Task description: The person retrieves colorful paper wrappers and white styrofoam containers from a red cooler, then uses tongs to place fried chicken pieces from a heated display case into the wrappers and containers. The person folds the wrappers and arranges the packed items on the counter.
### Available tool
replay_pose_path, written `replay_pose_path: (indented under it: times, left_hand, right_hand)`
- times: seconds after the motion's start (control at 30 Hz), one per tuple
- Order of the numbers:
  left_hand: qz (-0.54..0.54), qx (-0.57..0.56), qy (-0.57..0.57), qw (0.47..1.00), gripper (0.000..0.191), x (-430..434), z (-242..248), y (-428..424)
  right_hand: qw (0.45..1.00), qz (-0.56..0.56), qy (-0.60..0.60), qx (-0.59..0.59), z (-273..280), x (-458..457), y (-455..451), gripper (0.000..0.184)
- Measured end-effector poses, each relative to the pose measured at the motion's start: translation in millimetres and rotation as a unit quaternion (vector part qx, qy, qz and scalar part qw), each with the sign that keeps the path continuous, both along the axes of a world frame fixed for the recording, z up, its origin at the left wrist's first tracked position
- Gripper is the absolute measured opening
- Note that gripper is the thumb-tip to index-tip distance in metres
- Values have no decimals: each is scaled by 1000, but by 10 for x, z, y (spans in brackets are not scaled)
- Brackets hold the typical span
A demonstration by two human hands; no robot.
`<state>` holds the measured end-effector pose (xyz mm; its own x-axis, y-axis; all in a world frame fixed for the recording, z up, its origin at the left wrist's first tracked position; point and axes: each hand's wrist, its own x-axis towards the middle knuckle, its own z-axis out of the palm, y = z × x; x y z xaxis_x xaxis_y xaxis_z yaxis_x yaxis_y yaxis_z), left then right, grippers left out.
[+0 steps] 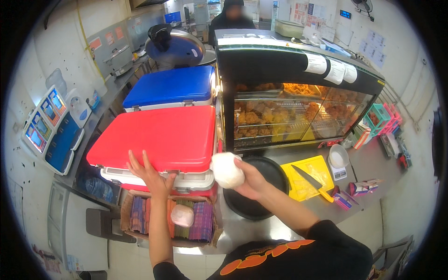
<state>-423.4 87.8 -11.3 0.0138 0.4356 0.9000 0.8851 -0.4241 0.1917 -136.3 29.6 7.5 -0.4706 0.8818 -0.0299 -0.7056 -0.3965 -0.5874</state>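
Note:
My left hand (152, 175) holds the front edge of a red cooler-box lid (161, 136), its fingers spread on top and thumb at the edge. The lid sits slightly raised, and part of the white rim (196, 182) shows below it. In my right hand (252, 179) is a round white wrapped bundle (227, 170), just off the lid's right front corner. A similar wrapped bundle (182, 215) lies on a row of folded coloured cartons in a cardboard box (171, 242), beneath my left forearm.
A blue-lidded cooler (171, 85) stands behind. Fried chicken fills a heated glass display cabinet (297, 70). On the steel counter are a round black tray (255, 210), a yellow cutting board (323, 166) with a knife (309, 179), and a scale (338, 173). A person (231, 22) is beyond.

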Motion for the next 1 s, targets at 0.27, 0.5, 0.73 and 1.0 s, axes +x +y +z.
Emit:
replay_pose_path:
  times: [0.27, 0.5, 0.73, 1.0]
  left_hand:
    - [-10, 15, 7, 1000, 100, -20, 281, 106]
    - [55, -2, -319, 946, 66, 48, -42, 113]
    - [-90, -498, 152, 849, 46, -43, -574, 628]
    - [-161, -647, 170, 725, 68, 312, -271, 953]
  right_hand:
    - [994, 17, 37, 98, 542, -188, 302, 56]
    - [993, -28, 54, 97, 942, -227, 489, 56]
    - [982, 71, 121, 126, 1059, -44, 737, 54]
    - [997, 0, 50, 62, 1058, -175, 580, 54]
